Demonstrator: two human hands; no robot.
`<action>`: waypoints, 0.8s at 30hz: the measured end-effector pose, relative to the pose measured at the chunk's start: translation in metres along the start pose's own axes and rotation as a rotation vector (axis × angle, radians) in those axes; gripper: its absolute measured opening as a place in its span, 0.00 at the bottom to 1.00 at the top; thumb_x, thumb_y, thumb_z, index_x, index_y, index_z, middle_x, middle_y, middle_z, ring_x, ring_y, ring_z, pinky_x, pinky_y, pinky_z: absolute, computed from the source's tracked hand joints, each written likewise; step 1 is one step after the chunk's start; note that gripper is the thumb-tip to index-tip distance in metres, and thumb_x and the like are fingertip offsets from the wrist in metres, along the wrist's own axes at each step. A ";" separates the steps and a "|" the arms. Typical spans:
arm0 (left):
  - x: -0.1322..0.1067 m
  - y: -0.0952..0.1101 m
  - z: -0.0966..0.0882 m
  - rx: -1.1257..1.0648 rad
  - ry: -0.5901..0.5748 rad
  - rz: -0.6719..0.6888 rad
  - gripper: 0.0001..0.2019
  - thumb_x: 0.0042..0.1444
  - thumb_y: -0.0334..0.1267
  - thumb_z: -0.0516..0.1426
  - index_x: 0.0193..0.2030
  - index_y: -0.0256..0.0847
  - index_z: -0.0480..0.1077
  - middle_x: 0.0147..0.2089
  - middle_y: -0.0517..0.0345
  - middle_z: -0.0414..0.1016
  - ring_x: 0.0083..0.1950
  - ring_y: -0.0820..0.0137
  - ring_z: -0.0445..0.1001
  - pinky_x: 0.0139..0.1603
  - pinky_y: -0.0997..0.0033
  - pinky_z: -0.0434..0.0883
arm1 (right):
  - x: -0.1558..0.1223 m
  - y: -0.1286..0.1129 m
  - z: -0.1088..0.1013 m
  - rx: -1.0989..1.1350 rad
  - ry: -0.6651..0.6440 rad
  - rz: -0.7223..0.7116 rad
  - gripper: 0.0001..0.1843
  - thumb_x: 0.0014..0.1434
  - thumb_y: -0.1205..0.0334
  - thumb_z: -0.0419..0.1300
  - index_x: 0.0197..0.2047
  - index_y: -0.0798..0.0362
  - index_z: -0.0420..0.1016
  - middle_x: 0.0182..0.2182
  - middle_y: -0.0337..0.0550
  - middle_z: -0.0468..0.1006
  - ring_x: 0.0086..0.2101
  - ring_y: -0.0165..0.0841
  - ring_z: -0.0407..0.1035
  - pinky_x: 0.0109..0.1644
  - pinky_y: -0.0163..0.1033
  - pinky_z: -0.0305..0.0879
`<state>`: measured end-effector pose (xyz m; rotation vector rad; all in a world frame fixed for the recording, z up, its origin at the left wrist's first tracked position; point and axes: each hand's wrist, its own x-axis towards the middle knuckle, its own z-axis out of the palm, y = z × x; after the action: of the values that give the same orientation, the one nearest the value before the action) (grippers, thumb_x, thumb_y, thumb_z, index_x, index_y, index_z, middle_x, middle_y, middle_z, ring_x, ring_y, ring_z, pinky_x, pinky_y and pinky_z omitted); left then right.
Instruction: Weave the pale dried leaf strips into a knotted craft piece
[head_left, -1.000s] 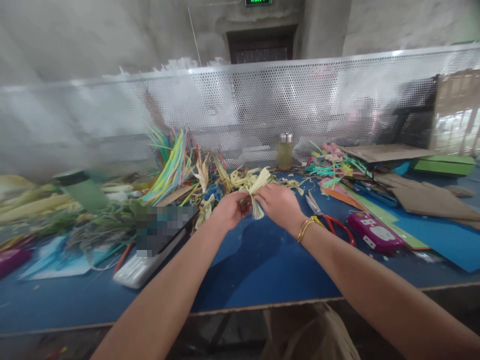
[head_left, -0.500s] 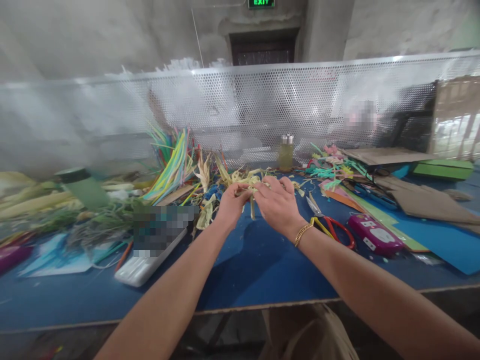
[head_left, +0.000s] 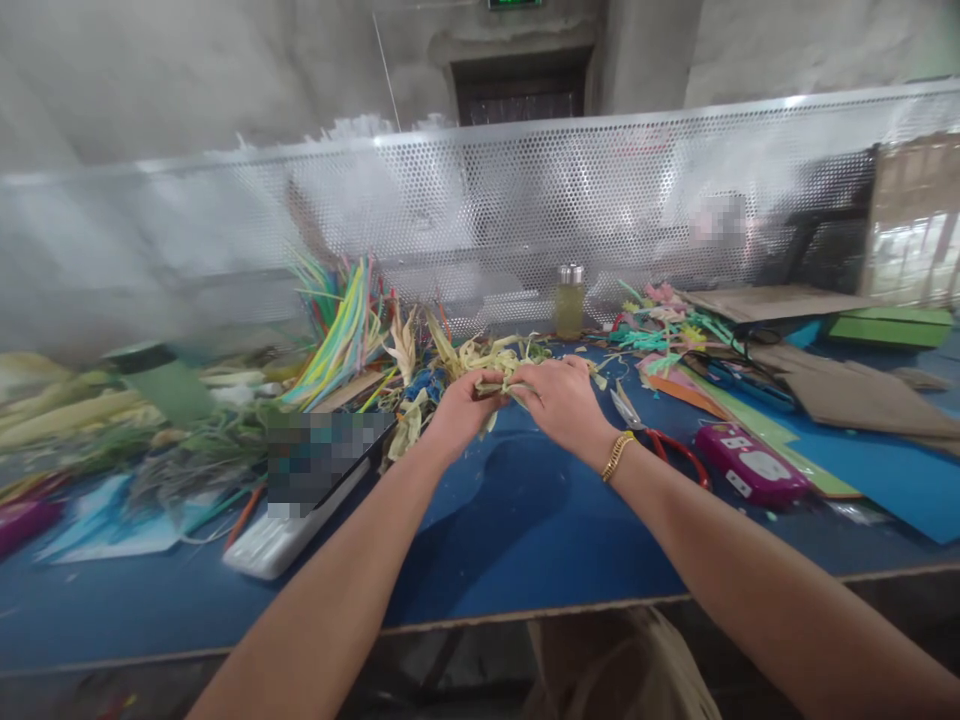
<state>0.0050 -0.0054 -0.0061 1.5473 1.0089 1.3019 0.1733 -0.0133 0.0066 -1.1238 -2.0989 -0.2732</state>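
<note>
Both my hands meet over the middle of the blue table [head_left: 510, 560]. My left hand [head_left: 459, 415] pinches pale strips that look like dried corn husk [head_left: 487, 388] between thumb and fingers. From the other side my right hand [head_left: 564, 402] grips the same strips, its fingers bent over them and partly hiding them. A loose heap of similar husk [head_left: 480, 352] lies just behind my fingers. To the right of my right wrist, which wears a gold bracelet, are scissors with red handles [head_left: 679, 448], partly covered by the wrist.
Left stand a green-tinted bottle [head_left: 165, 385], bundled coloured stems [head_left: 349, 325] and a pale device [head_left: 270, 540]. A purple case [head_left: 750, 465], coloured paper [head_left: 862, 480] and brown cardboard [head_left: 847, 390] lie right. A small jar [head_left: 570, 305] stands before the perforated metal screen [head_left: 525, 220].
The fingers of my right hand have drawn in lower around the strips, and its wrist has shifted slightly right, over the scissor handles. The strip that hung below my hands has moved left.
</note>
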 end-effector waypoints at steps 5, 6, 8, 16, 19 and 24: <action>0.003 -0.007 0.000 -0.155 -0.005 -0.058 0.16 0.40 0.34 0.67 0.38 0.40 0.72 0.30 0.62 0.74 0.30 0.74 0.69 0.32 0.75 0.63 | 0.001 0.000 -0.003 0.039 0.018 0.000 0.13 0.65 0.55 0.53 0.36 0.46 0.77 0.31 0.37 0.79 0.36 0.33 0.69 0.46 0.43 0.45; 0.003 -0.007 0.001 -0.190 -0.003 -0.062 0.16 0.41 0.35 0.67 0.38 0.40 0.72 0.30 0.62 0.74 0.30 0.75 0.70 0.33 0.75 0.64 | 0.000 0.000 -0.003 0.045 0.027 0.003 0.13 0.65 0.55 0.53 0.35 0.46 0.77 0.30 0.37 0.79 0.36 0.33 0.69 0.46 0.43 0.45; 0.002 -0.006 0.001 -0.241 0.004 -0.064 0.15 0.41 0.36 0.67 0.38 0.41 0.72 0.30 0.62 0.74 0.31 0.75 0.71 0.33 0.76 0.64 | -0.001 0.000 -0.003 0.059 0.048 0.009 0.12 0.64 0.56 0.53 0.34 0.47 0.76 0.31 0.37 0.80 0.36 0.33 0.69 0.47 0.43 0.45; 0.001 -0.004 -0.003 -0.164 0.027 -0.067 0.15 0.41 0.39 0.68 0.37 0.39 0.75 0.27 0.60 0.75 0.27 0.75 0.70 0.27 0.77 0.62 | -0.003 0.000 0.004 0.191 0.066 0.087 0.09 0.61 0.58 0.56 0.32 0.51 0.75 0.28 0.37 0.78 0.32 0.31 0.68 0.48 0.42 0.50; 0.001 -0.001 -0.006 -0.151 0.017 -0.045 0.15 0.42 0.40 0.67 0.38 0.39 0.75 0.28 0.60 0.75 0.25 0.75 0.69 0.25 0.76 0.62 | -0.003 0.000 0.006 0.317 0.026 0.113 0.12 0.61 0.58 0.54 0.29 0.52 0.73 0.26 0.37 0.76 0.28 0.28 0.66 0.40 0.37 0.54; 0.000 0.007 -0.011 -0.127 -0.023 -0.037 0.16 0.43 0.40 0.67 0.40 0.40 0.74 0.27 0.61 0.74 0.26 0.76 0.69 0.27 0.77 0.63 | -0.001 0.002 0.006 0.452 -0.003 0.162 0.12 0.61 0.57 0.55 0.30 0.52 0.74 0.27 0.38 0.77 0.30 0.28 0.68 0.36 0.34 0.56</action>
<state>-0.0059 -0.0062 0.0017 1.4383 0.9179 1.2948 0.1724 -0.0094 0.0010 -1.0060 -1.9253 0.2688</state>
